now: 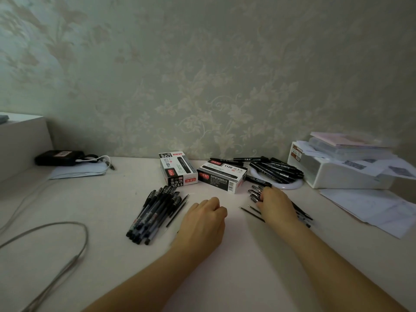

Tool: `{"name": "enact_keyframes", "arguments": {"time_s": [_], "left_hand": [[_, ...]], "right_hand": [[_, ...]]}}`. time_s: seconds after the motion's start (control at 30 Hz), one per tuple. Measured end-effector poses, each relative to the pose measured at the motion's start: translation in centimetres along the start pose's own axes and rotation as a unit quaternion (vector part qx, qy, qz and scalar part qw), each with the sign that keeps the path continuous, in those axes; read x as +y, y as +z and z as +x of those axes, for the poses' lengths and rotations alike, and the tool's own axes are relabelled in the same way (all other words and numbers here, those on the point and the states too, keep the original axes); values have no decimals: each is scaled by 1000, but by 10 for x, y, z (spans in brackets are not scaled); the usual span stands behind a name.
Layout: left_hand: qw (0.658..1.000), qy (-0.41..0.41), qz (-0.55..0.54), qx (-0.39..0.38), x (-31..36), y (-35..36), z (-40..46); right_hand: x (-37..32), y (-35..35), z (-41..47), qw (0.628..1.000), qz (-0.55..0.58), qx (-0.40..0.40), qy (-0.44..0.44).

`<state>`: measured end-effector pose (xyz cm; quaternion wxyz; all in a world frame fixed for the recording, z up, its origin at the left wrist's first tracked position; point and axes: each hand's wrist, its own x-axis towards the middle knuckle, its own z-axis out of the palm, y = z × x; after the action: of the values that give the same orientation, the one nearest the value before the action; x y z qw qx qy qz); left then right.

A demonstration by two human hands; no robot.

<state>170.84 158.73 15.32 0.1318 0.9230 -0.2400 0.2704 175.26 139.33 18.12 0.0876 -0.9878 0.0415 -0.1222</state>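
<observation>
On the pale desk (247,255) in my feed, both bare hands work among pen parts. My view shows the right hand (278,206) lying over a loose scatter of thin refills (251,211), its fingers curled round a clutch of short pen pieces (254,194) that stick out toward the boxes. The left hand (203,219) rests knuckles-up just left of it, fingers clenched under the palm with nothing showing in them. Beside that hand lies a bundle of capped gel pens (153,215). Two marker boxes (221,176) sit behind the hands, near the wall. Further right, black markers (276,170) are heaped on a white ring, next to a white container (337,176).
</observation>
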Motion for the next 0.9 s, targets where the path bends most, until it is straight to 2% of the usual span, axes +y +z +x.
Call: {"name": "enact_keyframes", "arguments": {"time_s": [0.2, 0.27, 0.33, 0.37, 0.43, 0.47, 0.5, 0.57, 0.63, 0.73, 0.8, 0.83, 0.9], "left_hand": [[999, -6, -39, 7, -3, 1, -1], [996, 26, -82, -8, -1, -1, -2], [991, 87, -92, -44, 1, -1, -1], [989, 107, -85, -61, 1, 0, 0], [989, 109, -59, -84, 1, 2, 4], [989, 104, -47, -92, 1, 4, 5], [989, 101, -38, -99, 1, 5, 6], [990, 98, -38, -99, 0, 8, 7], [991, 75, -85, -69, -2, 8, 6], [971, -58, -231, -20, -10, 5, 5], [937, -139, -320, -18, -15, 1, 6], [918, -165, -360, -28, -15, 0, 7], [856, -200, -473, -60, -13, -4, 8]], "right_hand": [[-5, -13, 7, 998, 4, -55, 44], [-9, -28, 7, 999, -17, 6, 46], [-15, -44, 2, 998, 29, 50, 1], [-20, -48, -2, 995, 96, 18, -10], [-32, -45, -13, 963, 238, -125, -3], [-38, -40, -19, 945, 272, -180, 13], [-41, -32, -21, 945, 259, -198, 16], [-43, -23, -20, 973, 160, -169, -3], [-45, -22, -18, 988, 96, -119, -15], [-40, -17, -12, 988, 143, -53, -13], [-41, -9, -14, 962, 274, -15, 12], [-44, -4, -15, 925, 377, -17, 39], [-53, 0, -22, 797, 595, -65, 80]]}}
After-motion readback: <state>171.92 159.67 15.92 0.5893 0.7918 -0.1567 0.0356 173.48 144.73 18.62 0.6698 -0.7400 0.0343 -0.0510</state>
